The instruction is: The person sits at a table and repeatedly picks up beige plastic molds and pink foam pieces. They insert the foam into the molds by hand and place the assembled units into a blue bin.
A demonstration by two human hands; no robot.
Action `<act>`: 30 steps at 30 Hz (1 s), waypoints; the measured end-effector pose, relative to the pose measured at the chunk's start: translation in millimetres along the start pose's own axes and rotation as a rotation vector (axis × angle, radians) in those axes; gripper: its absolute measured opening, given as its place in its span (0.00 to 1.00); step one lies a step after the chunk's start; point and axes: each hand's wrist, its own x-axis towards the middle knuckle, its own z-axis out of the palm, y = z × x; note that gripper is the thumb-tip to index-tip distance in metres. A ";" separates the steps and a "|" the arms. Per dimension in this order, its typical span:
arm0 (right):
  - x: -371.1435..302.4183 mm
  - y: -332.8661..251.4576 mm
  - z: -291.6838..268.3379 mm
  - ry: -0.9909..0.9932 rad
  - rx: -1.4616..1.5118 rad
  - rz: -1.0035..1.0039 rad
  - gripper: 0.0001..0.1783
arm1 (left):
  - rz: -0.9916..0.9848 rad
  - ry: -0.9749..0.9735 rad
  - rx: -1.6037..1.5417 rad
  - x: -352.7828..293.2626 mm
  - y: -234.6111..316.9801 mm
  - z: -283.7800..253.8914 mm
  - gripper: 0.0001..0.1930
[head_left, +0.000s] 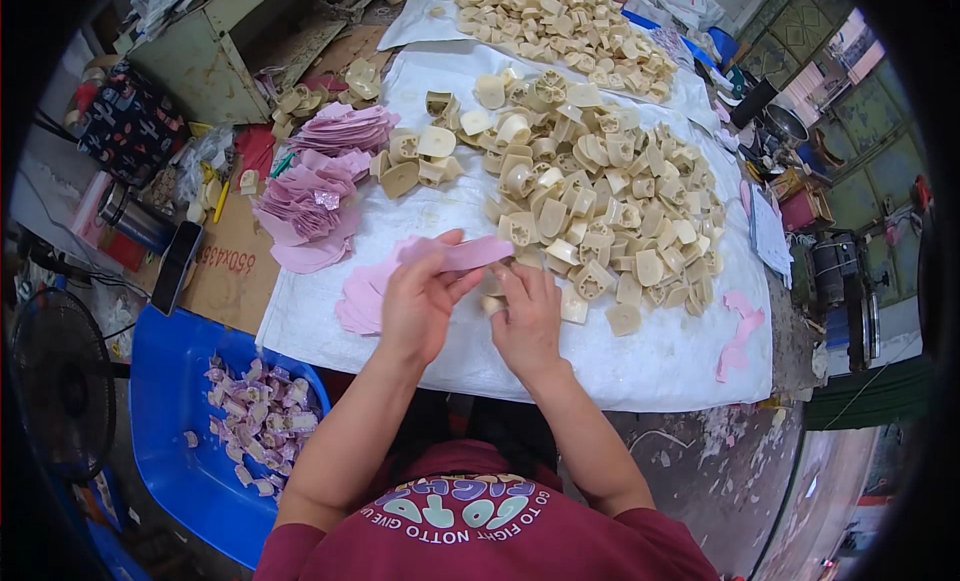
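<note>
My left hand (pixel 415 306) is closed on a thin pink piece (pixel 480 254), soft-looking like cloth or foam, which stretches toward my right hand. My right hand (pixel 530 321) is closed at the other end of the pink piece, its fingers curled around a small beige moulded plastic part (pixel 492 304) that they mostly hide. Beneath my left hand, a fanned stack of pink pieces (pixel 362 296) lies on the white sheet (pixel 640 366). Just beyond my right hand spreads a large heap of loose beige plastic parts (pixel 600 201).
More pink stacks (pixel 310 196) sit at the left, beside a few beige parts (pixel 420 156). A blue tub (pixel 165 421) at lower left holds pink-and-beige pieces. A phone (pixel 178 266) and a fan (pixel 62 381) stand left. Pink scraps (pixel 740 331) lie right; another beige heap (pixel 560 31) is farther back.
</note>
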 end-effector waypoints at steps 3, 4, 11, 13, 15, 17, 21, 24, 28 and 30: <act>-13.0 10.0 -5.7 0.020 0.092 0.063 0.25 | -0.052 0.007 0.046 22.9 -26.1 9.9 0.21; -17.6 12.4 -9.4 0.031 0.128 0.081 0.24 | -0.060 0.011 0.090 27.1 -30.2 13.3 0.20; -17.6 -10.0 -46.1 0.150 1.185 0.609 0.18 | -0.001 -0.032 0.180 5.4 -21.8 25.7 0.20; 3.8 -16.8 -56.0 0.102 1.390 0.588 0.20 | -0.003 -0.099 0.142 -12.7 -20.6 32.4 0.20; 11.9 -18.6 -56.6 0.044 1.452 0.630 0.21 | -0.077 -0.157 0.038 -27.9 -17.2 30.0 0.20; 15.4 -14.4 -55.9 0.004 1.502 0.637 0.20 | -0.126 -0.190 -0.034 -42.0 -2.2 33.6 0.21; 5.4 -31.9 -55.8 0.050 1.472 0.493 0.19 | -0.096 -0.031 0.083 -55.1 14.9 21.9 0.20; 2.3 -54.1 -68.7 0.004 1.186 0.371 0.17 | -0.064 0.028 0.024 -61.3 25.0 14.6 0.19; 5.6 -62.2 -69.4 -0.001 0.672 -0.109 0.20 | -0.082 0.065 0.035 -72.6 35.7 15.4 0.18; 7.8 -66.8 -68.5 0.009 0.650 -0.178 0.21 | -0.075 0.064 0.053 -76.6 40.8 16.4 0.19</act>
